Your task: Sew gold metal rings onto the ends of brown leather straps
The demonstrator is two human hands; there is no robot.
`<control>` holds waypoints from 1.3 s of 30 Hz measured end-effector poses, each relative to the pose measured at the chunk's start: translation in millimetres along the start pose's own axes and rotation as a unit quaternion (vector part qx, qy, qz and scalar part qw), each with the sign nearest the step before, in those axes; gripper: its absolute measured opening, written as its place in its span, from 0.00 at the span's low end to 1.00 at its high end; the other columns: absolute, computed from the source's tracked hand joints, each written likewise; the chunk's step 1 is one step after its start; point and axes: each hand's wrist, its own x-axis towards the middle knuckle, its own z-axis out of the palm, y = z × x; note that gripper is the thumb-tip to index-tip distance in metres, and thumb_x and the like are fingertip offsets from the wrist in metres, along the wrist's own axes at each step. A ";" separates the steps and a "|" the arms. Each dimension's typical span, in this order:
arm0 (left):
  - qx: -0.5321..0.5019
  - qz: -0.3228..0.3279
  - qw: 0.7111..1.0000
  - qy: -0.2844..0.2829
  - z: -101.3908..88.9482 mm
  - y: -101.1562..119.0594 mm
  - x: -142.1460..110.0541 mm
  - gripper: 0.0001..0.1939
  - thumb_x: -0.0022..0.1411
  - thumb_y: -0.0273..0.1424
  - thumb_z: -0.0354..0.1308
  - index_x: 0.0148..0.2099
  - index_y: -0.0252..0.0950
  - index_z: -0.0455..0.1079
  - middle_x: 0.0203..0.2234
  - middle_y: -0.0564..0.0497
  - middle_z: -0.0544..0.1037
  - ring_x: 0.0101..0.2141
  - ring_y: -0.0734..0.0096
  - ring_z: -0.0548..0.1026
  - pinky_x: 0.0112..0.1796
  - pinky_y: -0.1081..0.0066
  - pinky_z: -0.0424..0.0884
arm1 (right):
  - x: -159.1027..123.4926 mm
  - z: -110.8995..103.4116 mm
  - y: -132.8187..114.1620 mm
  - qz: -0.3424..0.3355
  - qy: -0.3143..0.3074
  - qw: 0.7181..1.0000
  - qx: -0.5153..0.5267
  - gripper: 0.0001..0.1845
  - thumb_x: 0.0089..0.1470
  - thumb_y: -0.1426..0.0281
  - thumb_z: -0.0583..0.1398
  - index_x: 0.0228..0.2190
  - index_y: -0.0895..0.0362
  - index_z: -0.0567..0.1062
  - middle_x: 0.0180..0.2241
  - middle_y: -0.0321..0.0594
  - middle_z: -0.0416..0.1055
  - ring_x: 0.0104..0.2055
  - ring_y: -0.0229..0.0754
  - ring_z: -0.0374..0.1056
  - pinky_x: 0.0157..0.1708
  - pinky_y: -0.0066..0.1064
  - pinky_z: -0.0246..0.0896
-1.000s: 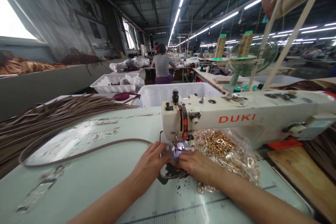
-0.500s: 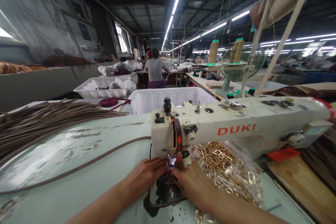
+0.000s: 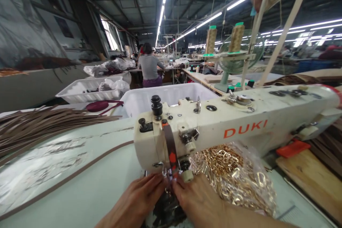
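Note:
My left hand (image 3: pixel 136 201) and my right hand (image 3: pixel 199 201) lie side by side on the pale green table (image 3: pixel 88 199), fingertips meeting under the needle (image 3: pixel 169 180) of a white DUKI sewing machine (image 3: pixel 240 128). They press on the end of a long brown strap (image 3: pixel 80 172), which curves in from the left and passes behind the machine head. The piece under the fingers is mostly hidden. A clear bag of gold metal rings (image 3: pixel 235 174) touches my right hand's far side.
A pile of brown straps (image 3: pixel 40 126) lies at the left. Two white bins (image 3: pixel 165 94) (image 3: pixel 88 89) stand behind the table, with a maroon roll (image 3: pixel 97 105) between them. Thread cones (image 3: pixel 236 37), a fan (image 3: pixel 240 57), and a wooden board (image 3: pixel 312 178) are on the right. A person (image 3: pixel 148 66) sits far ahead.
My view has moved closer to the machine head, so it looks larger and my hands sit lower in the picture. Both hands have stayed at the needle.

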 end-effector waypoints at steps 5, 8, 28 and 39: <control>0.012 0.009 1.000 0.008 -2.1 -4.6 -0.1 0.13 0.71 0.29 0.42 0.52 0.35 0.65 0.42 0.48 0.77 0.44 0.69 0.75 0.47 0.77 0.70 | 1.6 3.8 1.0 0.021 -0.005 1.000 0.001 0.07 0.55 0.79 0.54 0.30 0.60 0.71 0.24 0.45 0.72 0.28 0.42 0.68 0.24 0.30 0.58; -0.009 -0.009 1.000 0.012 -4.6 -3.1 3.2 0.14 0.70 0.29 0.43 0.53 0.36 0.65 0.42 0.47 0.77 0.44 0.68 0.75 0.47 0.76 0.70 | 2.9 5.4 0.7 0.022 -0.006 1.000 -0.009 0.05 0.54 0.79 0.56 0.30 0.60 0.70 0.24 0.45 0.73 0.27 0.43 0.68 0.22 0.30 0.57; -0.145 -0.082 0.984 -0.065 -2.3 -4.6 6.8 0.15 0.68 0.23 0.42 0.51 0.37 0.65 0.42 0.47 0.75 0.41 0.61 0.75 0.41 0.63 0.75 | -5.1 -18.6 16.4 0.083 -0.047 0.995 0.016 0.07 0.51 0.78 0.58 0.27 0.54 0.73 0.28 0.37 0.74 0.28 0.44 0.68 0.25 0.32 0.53; -0.078 -0.076 0.993 -0.034 6.9 -6.1 2.3 0.16 0.68 0.24 0.41 0.52 0.34 0.66 0.40 0.46 0.76 0.39 0.61 0.76 0.41 0.64 0.76 | -1.1 -26.4 26.9 0.138 -0.007 0.987 0.077 0.07 0.53 0.75 0.57 0.31 0.54 0.75 0.33 0.36 0.71 0.34 0.39 0.68 0.30 0.27 0.56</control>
